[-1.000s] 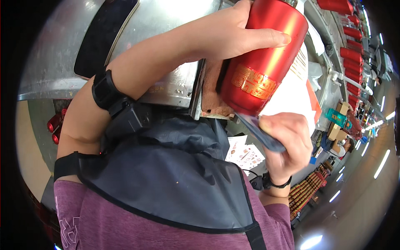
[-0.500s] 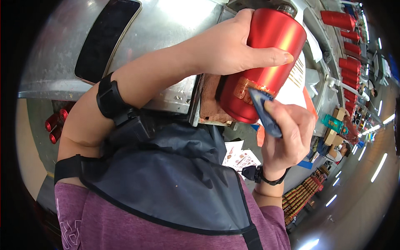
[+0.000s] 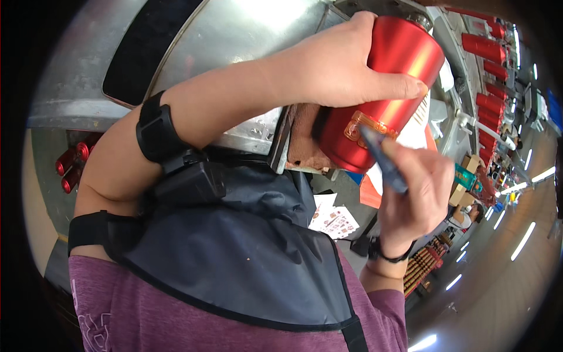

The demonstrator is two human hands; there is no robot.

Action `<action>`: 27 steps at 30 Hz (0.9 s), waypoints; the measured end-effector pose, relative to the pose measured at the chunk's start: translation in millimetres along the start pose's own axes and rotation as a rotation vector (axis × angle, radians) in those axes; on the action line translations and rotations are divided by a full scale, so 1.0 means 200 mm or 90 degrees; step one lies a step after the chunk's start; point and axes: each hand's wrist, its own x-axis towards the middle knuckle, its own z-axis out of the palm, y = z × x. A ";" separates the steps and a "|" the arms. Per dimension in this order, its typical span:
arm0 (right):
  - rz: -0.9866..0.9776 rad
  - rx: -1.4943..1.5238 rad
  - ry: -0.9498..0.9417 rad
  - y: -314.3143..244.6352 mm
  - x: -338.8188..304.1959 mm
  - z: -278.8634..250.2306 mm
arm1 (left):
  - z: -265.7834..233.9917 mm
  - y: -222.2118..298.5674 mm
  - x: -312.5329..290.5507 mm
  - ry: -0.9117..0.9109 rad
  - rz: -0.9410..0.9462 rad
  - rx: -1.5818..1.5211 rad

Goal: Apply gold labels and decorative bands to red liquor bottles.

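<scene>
A red metallic bottle [image 3: 404,53] lies tilted, its metal neck at the far right and its base toward me. My left hand [image 3: 337,67] is closed around its upper side, the thumb stretched across the front. Near the base, the bottle carries a gold raised-looking decal [image 3: 356,126], partly covered. Pinched in my right hand [image 3: 423,190] is a flat dark blue-grey scraper [image 3: 384,164], somewhat blurred. Its pointed tip meets the decal or hovers just over it. Under the bottle's base end sits a brown cloth pad [image 3: 305,132].
A dark phone [image 3: 143,53] lies on the metal worktop [image 3: 246,29] at the left. Several red bottles [image 3: 71,167] are low on the left, and more red bottles [image 3: 484,47] line the right. Printed sheets [image 3: 334,222] lie below the worktop edge.
The bottle and both hands sit slightly farther right in view, as the whole view has shifted a little. The scraper stays at the decal, its handle end swung slightly right with my right hand.
</scene>
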 end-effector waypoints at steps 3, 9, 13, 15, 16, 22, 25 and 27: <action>-0.016 0.013 -0.023 -0.02 -0.01 0.00 | 0.02 -0.02 -0.01 0.001 0.021 -0.043; -0.006 -0.005 -0.033 0.00 0.03 -0.02 | 0.02 -0.01 -0.01 -0.006 -0.001 -0.063; -0.066 0.031 -0.079 -0.02 -0.01 -0.03 | 0.03 0.00 -0.02 0.012 -0.009 -0.005; -0.015 -0.051 -0.051 0.01 0.06 -0.05 | 0.01 0.00 -0.02 0.009 -0.016 -0.025; -0.009 -0.046 -0.046 0.01 0.06 -0.04 | 0.01 0.00 -0.02 0.006 -0.023 -0.045; -0.002 0.027 -0.071 -0.03 0.02 -0.05 | 0.00 0.01 -0.01 -0.017 -0.037 -0.036; 0.021 0.057 -0.016 0.00 -0.02 -0.01 | -0.02 -0.02 0.01 -0.054 -0.028 -0.082; -0.012 0.176 -0.094 -0.05 -0.05 -0.03 | -0.02 -0.02 0.02 -0.086 -0.009 -0.103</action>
